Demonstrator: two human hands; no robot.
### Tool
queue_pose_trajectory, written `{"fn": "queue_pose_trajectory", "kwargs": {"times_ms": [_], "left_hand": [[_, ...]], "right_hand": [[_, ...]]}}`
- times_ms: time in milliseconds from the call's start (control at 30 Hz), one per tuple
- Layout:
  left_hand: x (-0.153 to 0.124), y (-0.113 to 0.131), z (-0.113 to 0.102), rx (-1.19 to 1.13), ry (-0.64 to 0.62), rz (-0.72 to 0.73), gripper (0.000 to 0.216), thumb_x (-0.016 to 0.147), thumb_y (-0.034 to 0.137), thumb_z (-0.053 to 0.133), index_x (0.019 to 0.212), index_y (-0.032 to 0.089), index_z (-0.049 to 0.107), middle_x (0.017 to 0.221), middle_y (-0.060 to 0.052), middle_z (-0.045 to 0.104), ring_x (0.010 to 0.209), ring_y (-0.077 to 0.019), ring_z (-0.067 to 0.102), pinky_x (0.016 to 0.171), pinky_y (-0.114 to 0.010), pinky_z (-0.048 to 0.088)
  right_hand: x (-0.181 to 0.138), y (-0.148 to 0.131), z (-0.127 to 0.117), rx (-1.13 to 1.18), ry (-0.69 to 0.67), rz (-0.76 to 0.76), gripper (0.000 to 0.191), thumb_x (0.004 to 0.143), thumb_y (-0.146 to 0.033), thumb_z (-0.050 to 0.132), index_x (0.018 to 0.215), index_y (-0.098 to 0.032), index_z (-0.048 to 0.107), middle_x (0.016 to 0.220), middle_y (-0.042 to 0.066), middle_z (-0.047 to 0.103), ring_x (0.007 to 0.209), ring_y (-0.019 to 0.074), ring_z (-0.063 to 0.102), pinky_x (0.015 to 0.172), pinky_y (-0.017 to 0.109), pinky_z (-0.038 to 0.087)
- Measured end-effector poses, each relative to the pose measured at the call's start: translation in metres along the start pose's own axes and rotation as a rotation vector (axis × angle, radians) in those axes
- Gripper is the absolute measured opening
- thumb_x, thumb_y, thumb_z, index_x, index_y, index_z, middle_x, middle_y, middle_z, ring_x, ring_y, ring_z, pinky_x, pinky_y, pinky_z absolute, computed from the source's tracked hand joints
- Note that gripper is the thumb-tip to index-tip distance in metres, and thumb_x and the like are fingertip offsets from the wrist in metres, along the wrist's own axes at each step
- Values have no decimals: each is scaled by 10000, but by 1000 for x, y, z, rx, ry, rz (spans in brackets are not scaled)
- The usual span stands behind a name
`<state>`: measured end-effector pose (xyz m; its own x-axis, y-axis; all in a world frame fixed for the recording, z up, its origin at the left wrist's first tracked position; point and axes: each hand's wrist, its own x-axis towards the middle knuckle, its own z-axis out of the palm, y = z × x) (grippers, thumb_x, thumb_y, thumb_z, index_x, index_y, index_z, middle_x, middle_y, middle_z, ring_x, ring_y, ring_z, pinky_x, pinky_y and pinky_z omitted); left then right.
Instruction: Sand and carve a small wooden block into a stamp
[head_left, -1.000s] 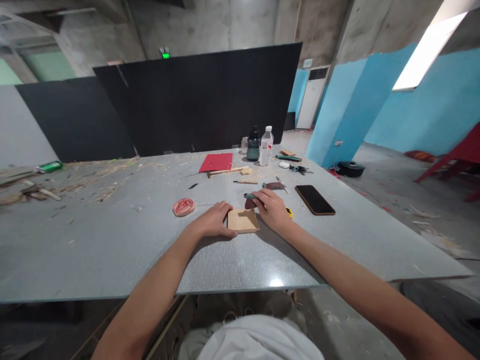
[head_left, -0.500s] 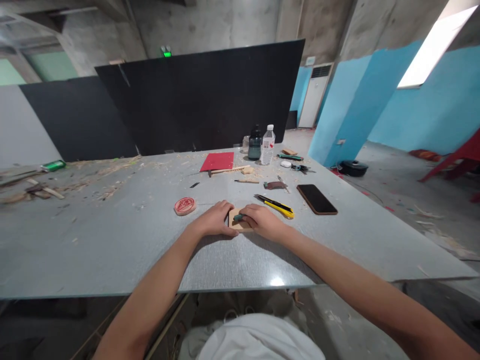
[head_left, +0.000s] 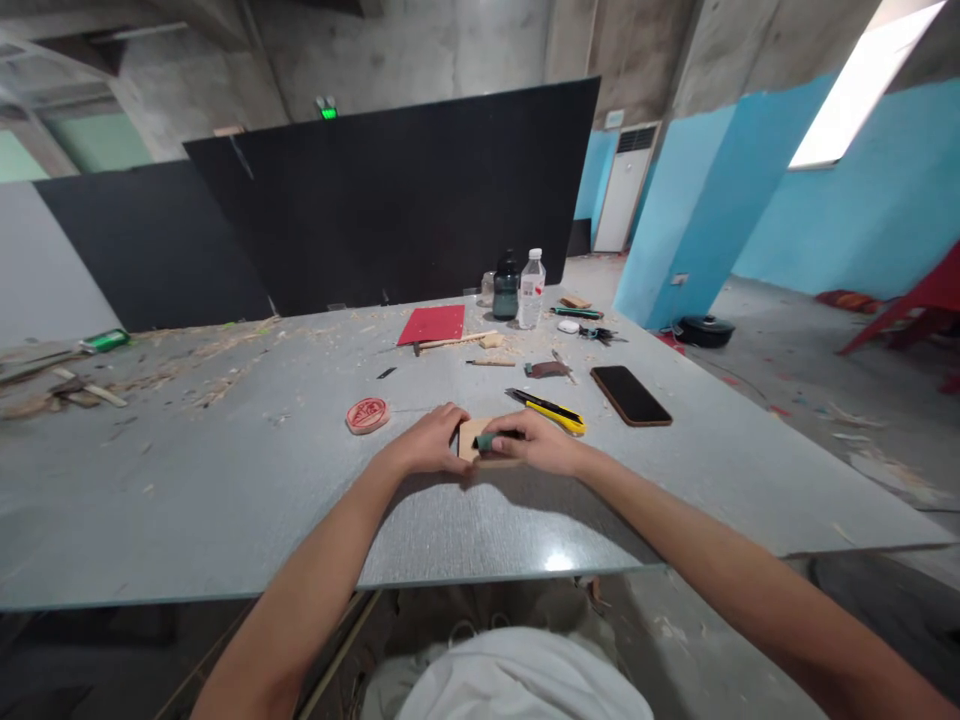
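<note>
Where hands (head_left: pixel 429 441) (head_left: pixel 538 446) converge, block (head_left: pixel 468 437) lies (tool (head_left: pixel 486 441) atop).

Under the left hand (head_left: pixel 427 445) and right hand (head_left: pixel 540 445), a wide grey table (head_left: pixel 225 500) strewn with wood shavings. Far beyond them, tall black panels (head_left: pixel 390 200) before bare concrete walls (head_left: pixel 420 50), with a green exit light (head_left: pixel 328 106) above. Right of the right hand, blue-painted walls (head_left: pixel 862 230), a bright window (head_left: pixel 855 100), a white standing air conditioner (head_left: pixel 626 185), a red chair (head_left: pixel 915 310), and a littered concrete floor (head_left: pixel 787 380).
</note>
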<state>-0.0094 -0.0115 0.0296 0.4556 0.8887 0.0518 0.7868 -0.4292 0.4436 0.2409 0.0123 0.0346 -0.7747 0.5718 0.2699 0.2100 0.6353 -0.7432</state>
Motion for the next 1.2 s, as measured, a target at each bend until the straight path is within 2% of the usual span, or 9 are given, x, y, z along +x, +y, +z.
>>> {"fn": "queue_pose_trajectory", "kwargs": {"times_ms": [133, 200, 300, 400, 567, 833, 1033, 1100, 1200], "left_hand": [[-2, 3, -3, 0, -9, -1, 646, 694, 534, 878, 1199, 242, 601, 1213, -68, 622, 1150, -319, 615, 977, -443, 516], [-3, 6, -5, 4, -18, -10, 658, 700, 555, 867, 1210, 242, 596, 1220, -75, 620, 1166, -327, 611, 968, -445, 518], [-5, 9, -7, 14, -20, -19, 656, 708, 557, 858, 1218, 238, 597, 1229, -84, 618, 1176, -334, 615, 967, -445, 520], [-4, 9, -6, 14, -14, -16, 662, 702, 547, 864, 1222, 237, 595, 1234, -87, 620, 1182, -336, 613, 987, -453, 521], [-4, 8, -4, 0, -14, -24, 676, 697, 510, 873, 1250, 231, 602, 1255, -84, 619, 1181, -325, 622, 1013, -447, 522], [-2, 5, -1, 22, 15, -22, 695, 680, 535, 888, 1238, 230, 608, 1257, -88, 638, 1162, -332, 639, 984, -445, 525], [0, 1, 2, 70, 34, -24, 638, 680, 511, 872, 1184, 220, 612, 1202, -91, 645, 1111, -332, 647, 926, -437, 532], [0, 1, 2, 65, 44, -26, 629, 694, 518, 859, 1187, 216, 611, 1202, -95, 639, 1114, -331, 642, 936, -442, 530], [-1, 2, 1, 40, 37, -27, 642, 719, 579, 843, 1200, 225, 607, 1210, -96, 631, 1147, -340, 627, 962, -455, 523]], "right_hand": [[4, 15, -2, -228, 528, 30, 284, 1013, -330, 560, 1076, -189, 799, 1063, 117, 821, 965, 268, 745, 893, 381, 544], [5, 24, -4, -351, 652, 32, 293, 1020, -328, 554, 1106, -189, 798, 1093, 139, 826, 989, 292, 761, 894, 406, 560], [4, 35, -7, -452, 719, -4, 293, 1025, -307, 559, 1157, -189, 792, 1129, 145, 831, 1021, 299, 776, 919, 416, 577], [3, 37, -4, -481, 623, -13, 304, 1031, -272, 558, 1214, -196, 788, 1156, 128, 835, 1029, 282, 782, 928, 396, 573], [5, 28, 8, -541, 194, 70, 277, 999, -194, 601, 1153, -220, 830, 1051, 74, 849, 896, 237, 764, 793, 315, 503], [6, 3, 8, -560, 102, 135, 267, 968, -152, 602, 1068, -200, 844, 878, 68, 805, 743, 185, 651, 702, 288, 369], [-2, -3, -6, -14, -164, 70, 261, 980, -364, 648, 998, -182, 835, 810, 9, 740, 729, 161, 612, 685, 263, 432], [-3, 4, -11, 102, -77, 87, 344, 989, -452, 643, 1023, -162, 825, 866, 32, 764, 786, 182, 659, 727, 279, 484], [-3, 17, -17, 31, 251, 103, 366, 1002, -453, 607, 1053, -158, 818, 1004, 88, 812, 909, 236, 723, 824, 334, 537]]}}
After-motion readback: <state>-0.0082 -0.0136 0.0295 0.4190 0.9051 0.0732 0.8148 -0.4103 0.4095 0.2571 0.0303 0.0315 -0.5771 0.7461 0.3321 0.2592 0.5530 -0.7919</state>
